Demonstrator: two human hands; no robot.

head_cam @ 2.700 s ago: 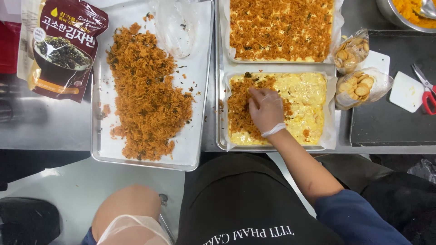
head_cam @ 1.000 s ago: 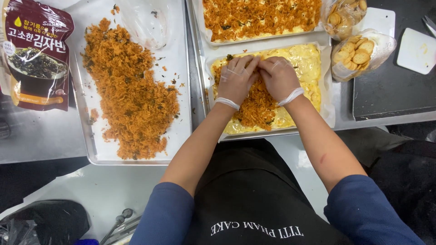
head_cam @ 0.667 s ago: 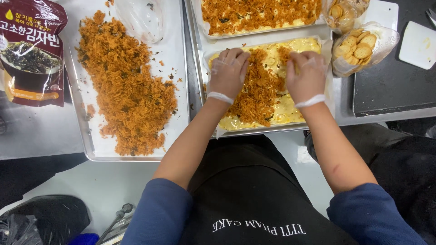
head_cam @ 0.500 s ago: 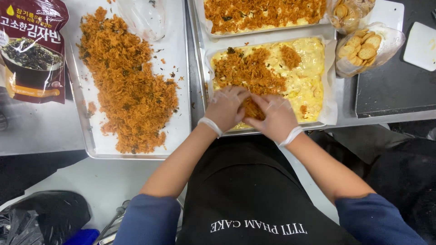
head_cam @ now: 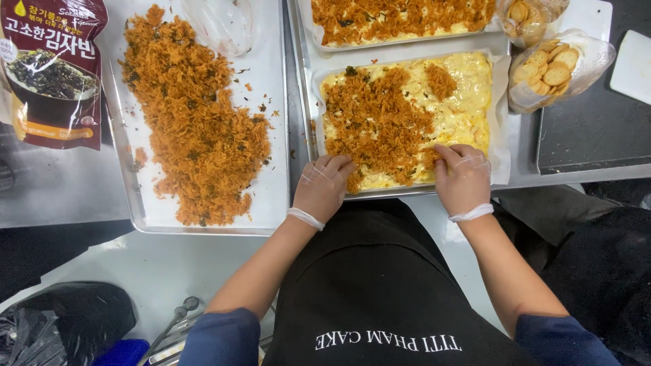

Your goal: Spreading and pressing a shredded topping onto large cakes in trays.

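**Even overhead light, sharp centre, mild edge stretch**

The scene is brightly and evenly lit from above. Shadows are soft and short, lying just under the left hand (head_cam: 324, 186) and right hand (head_cam: 464, 177). The steel tray (head_cam: 271, 102) and the clear bag (head_cam: 224, 24) at far left carry pale glare. Focus is crisp at the centre; straight edges bow slightly toward the frame borders.
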